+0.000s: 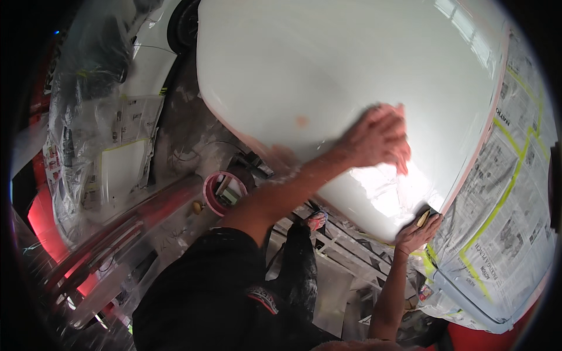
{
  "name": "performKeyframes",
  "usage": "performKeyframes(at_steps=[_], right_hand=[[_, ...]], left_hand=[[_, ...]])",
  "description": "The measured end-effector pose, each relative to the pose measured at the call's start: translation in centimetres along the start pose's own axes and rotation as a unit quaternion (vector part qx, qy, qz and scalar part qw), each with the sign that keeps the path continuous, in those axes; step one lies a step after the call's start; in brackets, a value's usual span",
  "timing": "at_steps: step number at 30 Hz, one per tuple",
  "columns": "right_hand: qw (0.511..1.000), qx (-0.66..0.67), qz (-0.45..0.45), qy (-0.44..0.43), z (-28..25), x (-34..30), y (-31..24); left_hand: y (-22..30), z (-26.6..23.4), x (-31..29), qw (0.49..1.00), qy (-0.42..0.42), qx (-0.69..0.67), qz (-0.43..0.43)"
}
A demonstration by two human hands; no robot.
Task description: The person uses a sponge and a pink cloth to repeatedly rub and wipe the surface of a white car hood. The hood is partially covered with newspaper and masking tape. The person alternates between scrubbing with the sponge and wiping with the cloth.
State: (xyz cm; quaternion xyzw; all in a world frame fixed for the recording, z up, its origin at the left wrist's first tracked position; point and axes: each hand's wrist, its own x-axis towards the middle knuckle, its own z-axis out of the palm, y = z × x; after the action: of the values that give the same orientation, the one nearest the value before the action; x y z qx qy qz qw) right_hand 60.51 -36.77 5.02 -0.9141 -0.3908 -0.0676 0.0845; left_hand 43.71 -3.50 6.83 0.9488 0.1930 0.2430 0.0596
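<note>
A large white, glossy car panel (293, 64) fills the upper middle, with a reddish edge and a small tan spot on its surface. My left hand (374, 137), slightly blurred, stretches across it and presses a bunched pink cloth (403, 155) against the paint, near a bright light reflection. At the panel's lower right corner, my right hand (418, 234) grips a small block (423, 219) with dark and tan faces, which looks like a sanding block. Its fingers rest at the panel's edge. The block's underside is hidden.
Newspaper masking (497, 234) with yellow-green tape covers the car body on the right. At left stands another car part under plastic sheeting (88, 105) and paper. A pink bucket (213, 196) with blocks in it sits on the floor, beside a metal frame (351, 251) below the panel.
</note>
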Motion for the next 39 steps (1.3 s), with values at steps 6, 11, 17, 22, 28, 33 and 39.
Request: performKeyframes(at_steps=[6,11,17,22,28,33,39], right_hand=[[0.998,0.021,-0.057,-0.002,1.5,2.8,-0.9],[0.975,0.070,-0.211,-0.029,4.8,16.0,-16.7],[0.941,0.065,-0.327,-0.053,9.6,29.1,-37.8],[0.918,0.065,-0.376,-0.109,7.3,26.6,-32.1],[0.948,-0.004,-0.280,-0.153,2.4,16.3,-14.3],[0.915,0.056,-0.393,-0.067,9.6,27.1,-33.5],[0.879,0.031,-0.476,0.009,14.9,37.5,-52.9]], left_hand=[[-24.1,-5.7,-11.8,0.954,0.062,0.141,-0.258],[-28.6,-6.5,-18.3,0.874,0.014,0.152,-0.460],[-28.2,-6.5,-16.4,0.875,0.002,0.123,-0.468],[-29.7,-10.0,-18.7,0.922,0.003,0.048,-0.385],[-29.8,-10.5,-19.5,0.938,0.074,0.036,-0.336],[-29.8,-10.5,-20.3,0.929,0.071,0.055,-0.359],[-29.6,-9.9,-18.5,0.932,0.074,0.046,-0.352]])
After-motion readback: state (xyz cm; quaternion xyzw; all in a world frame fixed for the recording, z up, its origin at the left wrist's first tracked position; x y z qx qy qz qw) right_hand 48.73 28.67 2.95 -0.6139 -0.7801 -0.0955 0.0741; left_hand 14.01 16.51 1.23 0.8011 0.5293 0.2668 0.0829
